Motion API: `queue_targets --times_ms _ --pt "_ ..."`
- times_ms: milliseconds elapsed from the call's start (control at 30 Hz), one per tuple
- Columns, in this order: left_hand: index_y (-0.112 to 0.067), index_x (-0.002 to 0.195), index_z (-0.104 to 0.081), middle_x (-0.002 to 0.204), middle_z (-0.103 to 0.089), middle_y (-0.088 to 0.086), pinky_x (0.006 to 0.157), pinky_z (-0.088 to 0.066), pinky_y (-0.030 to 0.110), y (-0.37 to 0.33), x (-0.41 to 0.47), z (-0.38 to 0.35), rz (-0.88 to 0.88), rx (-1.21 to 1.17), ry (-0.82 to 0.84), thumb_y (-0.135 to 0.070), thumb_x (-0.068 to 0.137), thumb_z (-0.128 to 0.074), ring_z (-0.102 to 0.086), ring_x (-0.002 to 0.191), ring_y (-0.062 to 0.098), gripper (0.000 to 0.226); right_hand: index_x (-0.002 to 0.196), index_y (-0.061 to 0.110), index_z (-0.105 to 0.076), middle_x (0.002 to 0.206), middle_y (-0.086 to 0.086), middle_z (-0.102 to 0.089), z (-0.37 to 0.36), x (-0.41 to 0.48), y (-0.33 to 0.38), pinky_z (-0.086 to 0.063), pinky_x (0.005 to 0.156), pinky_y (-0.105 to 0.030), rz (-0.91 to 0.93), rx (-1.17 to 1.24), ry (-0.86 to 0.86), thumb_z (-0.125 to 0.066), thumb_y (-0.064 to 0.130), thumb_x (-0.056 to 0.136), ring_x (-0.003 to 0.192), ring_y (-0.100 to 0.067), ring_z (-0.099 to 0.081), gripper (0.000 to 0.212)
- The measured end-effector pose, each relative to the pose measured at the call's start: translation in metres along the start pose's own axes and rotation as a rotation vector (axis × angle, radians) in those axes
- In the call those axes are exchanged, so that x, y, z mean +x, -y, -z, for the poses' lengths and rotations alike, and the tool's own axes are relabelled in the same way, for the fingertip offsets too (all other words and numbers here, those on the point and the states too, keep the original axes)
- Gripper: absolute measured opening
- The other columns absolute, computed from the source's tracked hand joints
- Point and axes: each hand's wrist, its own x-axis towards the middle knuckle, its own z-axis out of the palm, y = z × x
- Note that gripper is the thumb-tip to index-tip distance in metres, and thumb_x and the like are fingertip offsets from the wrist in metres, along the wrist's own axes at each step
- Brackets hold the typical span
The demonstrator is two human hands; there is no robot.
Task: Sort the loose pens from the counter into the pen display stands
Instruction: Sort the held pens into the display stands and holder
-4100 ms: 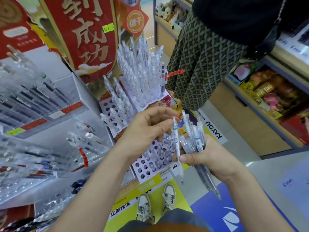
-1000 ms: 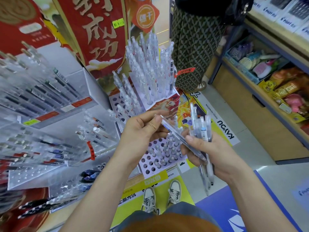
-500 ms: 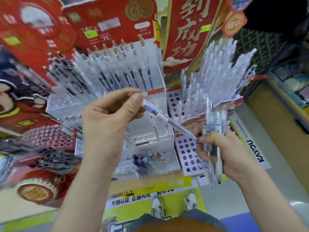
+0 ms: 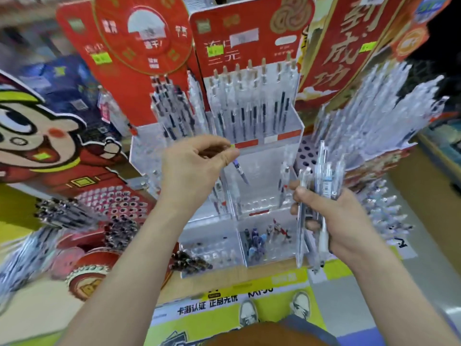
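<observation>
Now the left hand (image 4: 197, 171) pinches one pen (image 4: 240, 172) between thumb and forefinger, its clear barrel angled tip-down toward five o'clock, over the middle tier of the clear stand (image 4: 259, 196). Only the lower part of the pen, with a bluish grip, shows below the fingers; the rest is hidden in the hand. The right hand (image 4: 331, 216), at four o'clock from the left, is closed around a bundle (image 4: 321, 186) of slim, transparent pens standing nearly upright, their ends poking out above and below the fist.

The stand is glossy acrylic, stepped in boxy compartments. Its top tier holds a row of upright pens with dark refills and tan caps; a bottom cell at six o'clock holds a few blue and red short pieces, too blurred to name. Behind rise red cardboard signs (image 4: 139, 46) with gold characters. At two o'clock a dense rack (image 4: 374, 116) of frosted pens bristles upward from a perforated board.

Half a second ago the single pen lay nearly level, stretched between both hands with its tip at the right fingers; it has since swung down, clear of the right hand, and the view has shifted left.

Motion blur smears the left edge, the cartoon figure (image 4: 37, 136) and the dark pens at nine o'clock. Both forearms are cut off at the bottom.
</observation>
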Motion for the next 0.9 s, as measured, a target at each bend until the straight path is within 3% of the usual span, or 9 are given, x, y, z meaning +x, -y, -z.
queue_targets --times_ms 133,333,500,733,900 --pt "-0.020 0.082 -0.076 0.057 -0.057 -0.025 0.057 -0.039 0.013 0.008 0.003 -0.008 -0.025 0.180 0.114 -0.029 0.076 -0.079 -0.049 0.053 -0.004 0.011 0.087 0.014 -0.064 0.078 -0.002 -0.072 -0.001 -0.003 -0.001 -0.033 0.040 -0.019 0.015 0.001 -0.046 -0.069 0.013 0.080 0.064 -0.017 -0.068 0.008" --pt "-0.020 0.087 -0.077 0.079 -0.069 -0.015 0.069 -0.047 0.018 0.017 0.002 -0.014 -0.098 0.303 0.205 -0.034 0.075 -0.079 -0.053 0.062 -0.007 0.019 0.082 0.012 -0.062 0.066 0.002 -0.067 -0.001 -0.006 0.000 -0.034 0.041 -0.020 0.023 0.010 -0.059 -0.073 0.019 0.072 0.064 -0.013 -0.067 0.016" --pt "-0.017 0.083 -0.078 0.080 -0.074 -0.004 0.074 -0.053 0.031 0.015 0.007 -0.013 -0.317 0.519 0.329 -0.032 0.085 -0.068 -0.066 0.077 0.017 0.018 0.075 0.014 -0.062 0.067 -0.004 -0.063 -0.003 -0.003 -0.002 -0.035 0.040 -0.021 0.007 0.013 -0.087 -0.077 0.028 0.058 0.059 -0.015 -0.051 0.027" --pt "-0.023 0.084 -0.076 0.086 -0.074 -0.006 0.080 -0.052 0.033 -0.002 0.016 -0.016 -0.110 0.640 0.403 -0.032 0.084 -0.072 -0.066 0.085 0.013 0.009 0.080 0.013 -0.058 0.075 -0.015 -0.072 -0.006 -0.003 -0.004 -0.033 0.040 -0.020 0.008 0.053 0.018 -0.075 0.017 0.066 0.053 -0.016 -0.045 0.023" --pt "-0.024 0.089 -0.077 0.086 -0.074 -0.006 0.080 -0.053 0.033 -0.011 0.018 -0.022 -0.102 0.744 0.435 -0.037 0.086 -0.068 -0.067 0.084 0.017 0.015 0.084 0.011 -0.058 0.070 -0.011 -0.072 -0.008 -0.004 -0.003 -0.031 0.039 -0.020 -0.009 0.060 0.049 -0.076 0.016 0.064 0.074 -0.026 -0.050 0.027"
